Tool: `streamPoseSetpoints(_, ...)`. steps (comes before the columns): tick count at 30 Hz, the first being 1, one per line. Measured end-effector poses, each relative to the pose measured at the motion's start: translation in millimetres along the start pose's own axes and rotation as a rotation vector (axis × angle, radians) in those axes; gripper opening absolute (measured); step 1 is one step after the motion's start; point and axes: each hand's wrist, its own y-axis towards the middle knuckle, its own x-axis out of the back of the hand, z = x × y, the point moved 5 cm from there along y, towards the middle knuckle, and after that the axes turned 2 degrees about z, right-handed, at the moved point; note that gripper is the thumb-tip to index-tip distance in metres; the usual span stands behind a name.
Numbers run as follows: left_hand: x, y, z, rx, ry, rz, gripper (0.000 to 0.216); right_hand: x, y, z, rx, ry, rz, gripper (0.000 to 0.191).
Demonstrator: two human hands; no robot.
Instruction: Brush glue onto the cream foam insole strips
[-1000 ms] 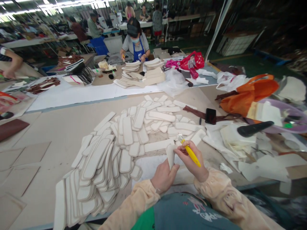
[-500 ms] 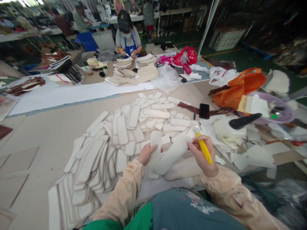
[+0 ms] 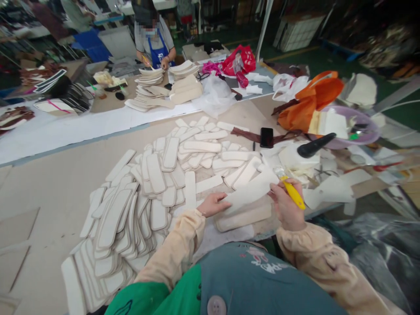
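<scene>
My left hand (image 3: 214,204) grips the near end of a long cream strip (image 3: 251,190) that slants up to the right. My right hand (image 3: 285,202) is closed round a yellow-handled brush (image 3: 291,189) and touches the strip's far end. Under the strip lies a wider cream piece (image 3: 244,216) on the table. A narrow cream strip (image 3: 190,189) lies just left of my left hand. A big heap of similar cream pieces (image 3: 144,192) spreads over the tan table (image 3: 59,183) to the left and beyond.
A black phone (image 3: 266,137) and a black-handled tool (image 3: 315,145) lie right of the heap, near an orange bag (image 3: 310,105) and a purple basin (image 3: 354,127). A person in a blue apron (image 3: 154,37) works at stacks of pieces (image 3: 164,85) across the table.
My left hand has let go of the narrow strip, which now lies on the table, and holds the long strip's near end. The view has shifted down and left.
</scene>
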Motion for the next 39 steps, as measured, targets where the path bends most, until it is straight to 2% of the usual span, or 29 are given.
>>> streamPoseSetpoints(2, -14.8, -4.6, 12.3, 0.089, -0.078, 0.002, 0.034, 14.3, 2.2, -0.2, 0.016, -0.012, 0.003, 0.048)
streamPoseSetpoints(4, -26.2, -15.1, 24.3, 0.175, -0.176, -0.06, 0.035, 32.8, 3.0, -6.1, 0.015, -0.063, 0.016, 0.052)
streamPoseSetpoints(9, -54.7, -46.0, 45.5, 0.371, -0.428, -0.166, 0.041, 84.3, -5.2, -44.2, -0.048, -0.311, 0.071, 0.052)
streamPoseSetpoints(13, -64.0, -60.6, 58.8, 0.441, -0.503, -0.354, 0.044, 108.2, -17.5, -63.7, 0.025, -0.524, 0.123, 0.046)
streamPoseSetpoints(17, -65.7, -74.4, 74.6, 0.525, -0.309, -0.557, 0.036, 112.3, -28.7, -68.6, 0.064, -0.592, 0.201, 0.038)
streamPoseSetpoints(20, -71.0, -82.9, 81.5, 0.559, -0.214, -0.625, 0.035, 116.7, -32.8, -70.8, 0.06, -0.602, 0.22, 0.038)
streamPoseSetpoints(24, -76.3, -84.8, 83.3, 0.566, -0.174, -0.666, 0.035, 124.8, -29.8, -72.4, 0.05, -0.629, 0.211, 0.041)
streamPoseSetpoints(28, -72.3, -75.9, 82.2, 0.556, -0.127, -0.709, 0.037, 122.8, -19.3, -68.5, 0.059, -0.636, 0.213, 0.036)
streamPoseSetpoints(33, -66.6, -65.8, 81.3, 0.598, -0.005, -0.687, 0.035, 112.6, -5.6, -73.9, 0.046, -0.66, 0.286, 0.035)
streamPoseSetpoints(39, -64.2, -65.2, 80.0, 0.633, 0.103, -0.667, 0.032, 113.3, 3.8, -90.4, 0.04, -0.687, 0.287, 0.038)
